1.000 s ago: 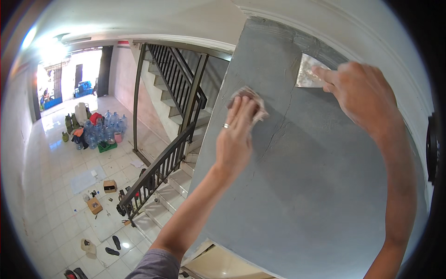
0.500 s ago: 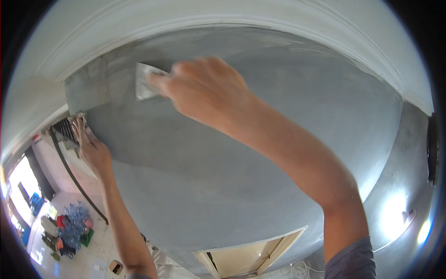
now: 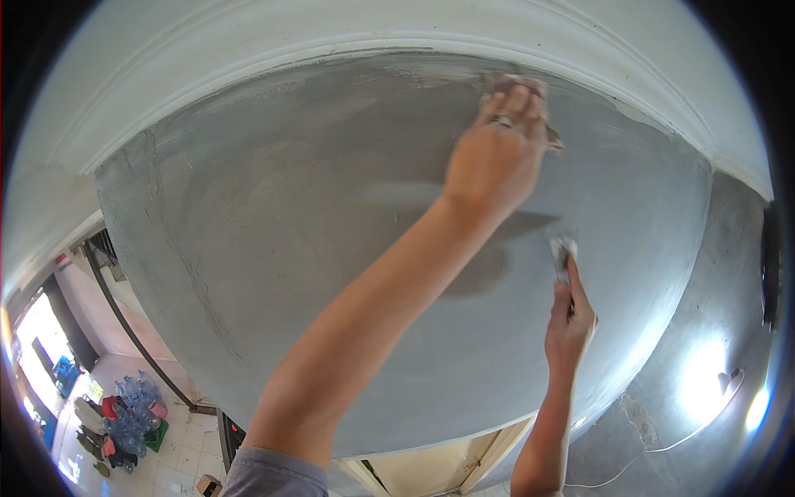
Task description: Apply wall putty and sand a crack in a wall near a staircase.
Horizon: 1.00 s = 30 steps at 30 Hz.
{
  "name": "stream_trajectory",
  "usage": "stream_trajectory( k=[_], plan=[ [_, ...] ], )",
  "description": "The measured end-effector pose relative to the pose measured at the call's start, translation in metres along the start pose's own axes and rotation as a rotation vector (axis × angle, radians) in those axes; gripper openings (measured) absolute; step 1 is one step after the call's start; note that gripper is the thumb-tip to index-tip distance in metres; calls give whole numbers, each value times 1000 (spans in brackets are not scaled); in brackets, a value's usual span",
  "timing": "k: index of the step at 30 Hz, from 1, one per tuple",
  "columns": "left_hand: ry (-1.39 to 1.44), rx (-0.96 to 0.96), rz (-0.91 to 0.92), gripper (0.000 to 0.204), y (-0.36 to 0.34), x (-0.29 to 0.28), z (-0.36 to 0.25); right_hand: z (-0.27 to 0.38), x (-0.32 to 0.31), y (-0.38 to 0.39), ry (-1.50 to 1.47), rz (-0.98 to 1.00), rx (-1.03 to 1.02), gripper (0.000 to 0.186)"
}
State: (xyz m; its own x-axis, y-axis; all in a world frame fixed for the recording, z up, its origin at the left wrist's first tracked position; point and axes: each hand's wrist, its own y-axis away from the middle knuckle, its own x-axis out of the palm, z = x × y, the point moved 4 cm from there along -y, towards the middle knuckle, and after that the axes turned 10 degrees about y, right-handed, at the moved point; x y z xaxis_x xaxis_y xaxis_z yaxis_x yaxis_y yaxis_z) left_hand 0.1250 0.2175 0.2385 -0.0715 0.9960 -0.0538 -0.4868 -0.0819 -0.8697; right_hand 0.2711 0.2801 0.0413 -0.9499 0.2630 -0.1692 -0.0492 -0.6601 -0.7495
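Observation:
High on a grey-plastered wall [image 3: 315,207], just under a white moulding [image 3: 397,41], my left hand [image 3: 494,157], with a ring on it, presses a crumpled pale-brown cloth [image 3: 553,141] against the surface, fingers over it, slightly blurred. Lower and to the right, my right hand [image 3: 570,323] grips a metal putty knife [image 3: 563,247], its blade pointing up near the wall. Shadows of both hands fall on the plaster. Thin cracks run down the wall's left side, and rough streaks show along its top edge.
Down at the left, large blue plastic water bottles [image 3: 132,406] stand bunched with a green crate [image 3: 154,437] on the tiled floor, near a bright doorway [image 3: 37,352] and stair railing [image 3: 132,323]. Below is a door frame [image 3: 513,435]. A lit lamp [image 3: 704,381] with a white cable is at right.
My view has swung round to face the wall more squarely. My left hand with the cloth has moved up and right; my right hand with the putty knife has moved down and right.

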Motion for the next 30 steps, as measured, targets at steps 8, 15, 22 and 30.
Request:
stream_trajectory(
  k=[8,15,22,30],
  plan=[
    [-110,-325,196,50,34,-106,48,-63,-22,40,-55,225,97,42],
    [-709,-352,1,45,99,-241,126,-97,-48,54,-107,285,131,43],
    [-253,-295,-38,26,23,-100,49,-51,-3,77,-224,463,72,45],
    [-162,201,26,32,-46,15,6,-36,4,104,-234,479,30,41]
  ],
)
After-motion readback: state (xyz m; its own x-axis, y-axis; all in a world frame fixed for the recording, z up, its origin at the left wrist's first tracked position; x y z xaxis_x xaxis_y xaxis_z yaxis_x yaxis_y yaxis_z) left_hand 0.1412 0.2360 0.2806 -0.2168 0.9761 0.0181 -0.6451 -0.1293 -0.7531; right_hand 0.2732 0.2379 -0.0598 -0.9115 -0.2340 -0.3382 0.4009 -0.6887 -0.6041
